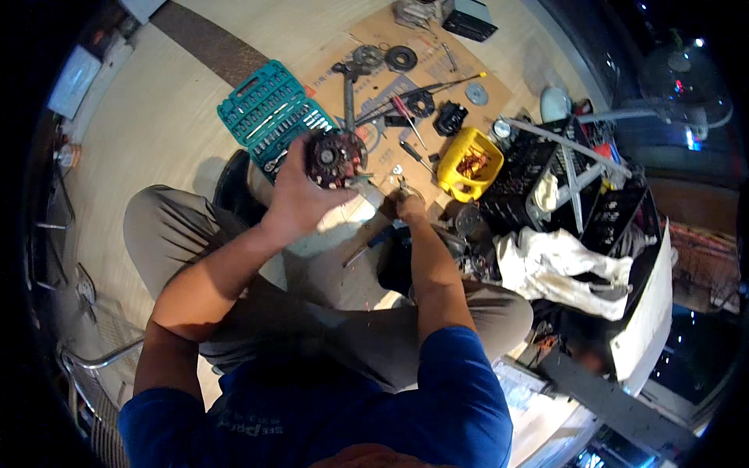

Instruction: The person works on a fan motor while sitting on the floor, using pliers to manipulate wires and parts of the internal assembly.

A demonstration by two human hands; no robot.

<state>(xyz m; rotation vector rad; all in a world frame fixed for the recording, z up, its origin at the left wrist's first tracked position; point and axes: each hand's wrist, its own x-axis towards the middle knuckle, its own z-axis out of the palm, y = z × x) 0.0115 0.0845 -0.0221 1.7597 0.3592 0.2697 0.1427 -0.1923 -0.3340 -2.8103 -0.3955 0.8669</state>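
Observation:
My left hand (pixel 296 199) is closed around a round motor part (pixel 335 159) with dark reddish windings, holding it up in front of the open socket set. Just right of it and lower, my right hand (pixel 409 206) is closed on a small metal tool (pixel 402 187), whose kind I cannot make out. The tool is apart from the motor part. Beyond my right hand lies a screwdriver with a dark handle (pixel 409 150). A cut-open yellow jug (pixel 451 173) holding copper-coloured scraps stands to its right.
The teal socket case (pixel 226 114) lies open on the floor. Cardboard (pixel 460 69) carries a red-handled screwdriver (pixel 401 108), a black ring (pixel 401 58) and other dark parts. Black crates (pixel 507 209) and a white cloth (pixel 546 261) crowd the right; a wire rack (pixel 101 359) stands at left.

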